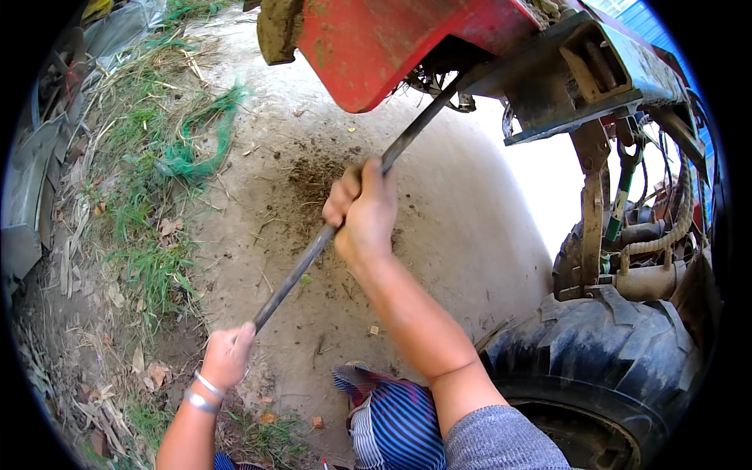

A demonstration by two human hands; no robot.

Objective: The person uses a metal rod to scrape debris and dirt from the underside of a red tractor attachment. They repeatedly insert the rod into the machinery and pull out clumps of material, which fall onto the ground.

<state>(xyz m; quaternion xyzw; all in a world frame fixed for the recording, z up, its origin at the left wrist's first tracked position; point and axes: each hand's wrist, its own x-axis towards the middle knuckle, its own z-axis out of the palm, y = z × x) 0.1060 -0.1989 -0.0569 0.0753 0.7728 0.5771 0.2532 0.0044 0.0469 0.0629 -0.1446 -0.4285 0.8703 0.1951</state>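
Observation:
Both of my hands grip one long dark rod [294,279], which slants from lower left to upper right. My left hand [228,355] is closed around its lower end. Farther up the shaft, my right hand [367,211] wraps around the middle. The rod's far end goes in beneath a red metal panel [364,53] of a farm machine, beside its dark steel frame [529,82]. What the tip touches is hidden in shadow there. Under my right hand, dark crumbled soil [314,179] lies scattered on the pale ground.
A large lugged tractor tyre [587,346] stands close at my right, with hydraulic hoses [658,235] and linkage above it. Grass [155,276] and green netting [202,153] line the left side. Bent sheet metal [29,205] lies at the far left.

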